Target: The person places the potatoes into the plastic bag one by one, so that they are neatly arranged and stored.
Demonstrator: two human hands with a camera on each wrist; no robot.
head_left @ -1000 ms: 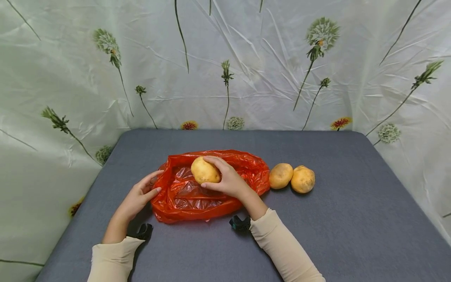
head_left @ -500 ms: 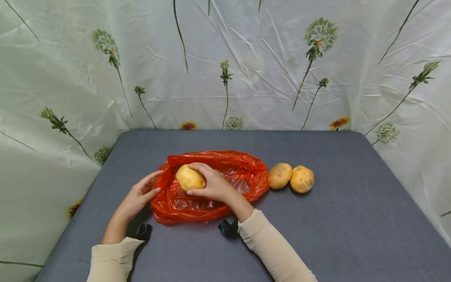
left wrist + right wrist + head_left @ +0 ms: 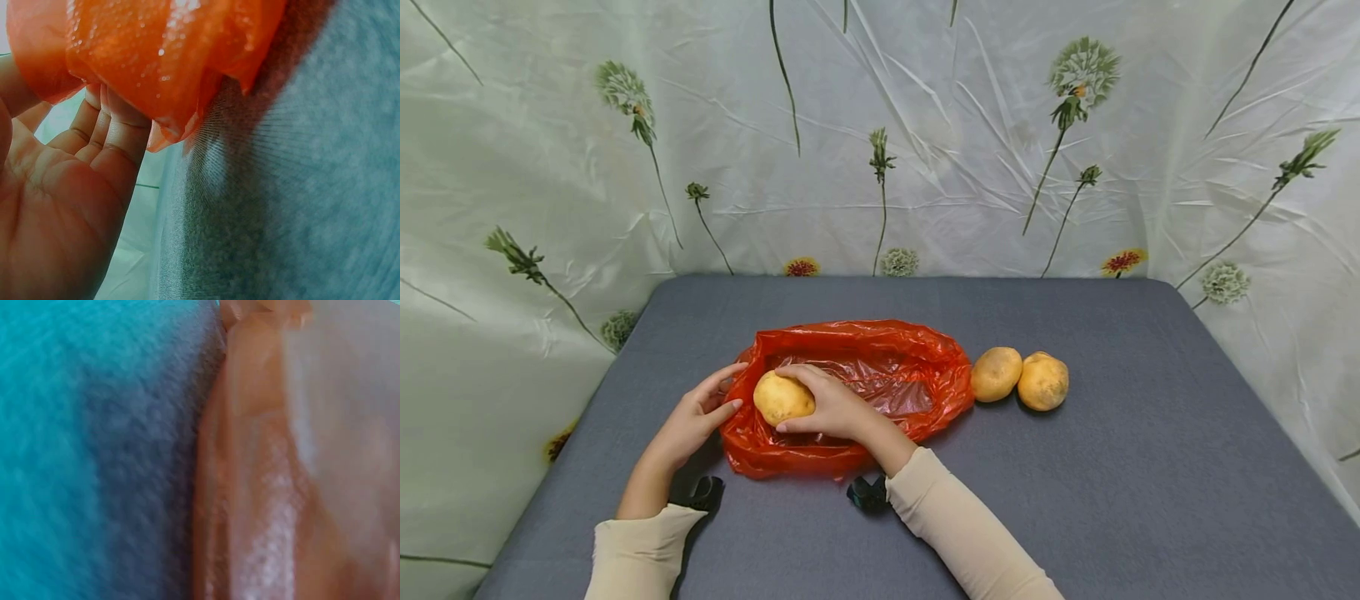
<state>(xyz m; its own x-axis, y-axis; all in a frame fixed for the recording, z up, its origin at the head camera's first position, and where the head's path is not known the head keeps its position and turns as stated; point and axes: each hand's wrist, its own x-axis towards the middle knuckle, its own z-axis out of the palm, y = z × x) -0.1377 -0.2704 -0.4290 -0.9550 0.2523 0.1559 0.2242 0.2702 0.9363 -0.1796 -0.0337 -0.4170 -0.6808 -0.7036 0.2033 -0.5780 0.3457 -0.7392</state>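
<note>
A red plastic bag (image 3: 880,333) lies on the table with its mouth spread wide. My right hand (image 3: 835,408) grips a potato (image 3: 781,398) between thumb and fingers, inside the bag's mouth near its left end. At that same end my left hand (image 3: 692,421) holds the bag's rim, thumb on one side and fingers on the other. In the left wrist view, the fingers of the left hand (image 3: 69,181) go behind the bag's orange-red film (image 3: 144,56). The right wrist view is blurred; the bag's side (image 3: 256,487) fills its middle, and the potato cannot be made out there.
Two more potatoes, one (image 3: 997,374) touching or nearly touching the bag's right end and one (image 3: 1042,382) beside it, rest on the grey table (image 3: 1150,467). A flower-printed curtain (image 3: 955,167) hangs around the table's back and sides.
My right hand has carried the potato left and nearer to me, from the middle of the bag's mouth to its left end. The left hand stays in place on the rim.
</note>
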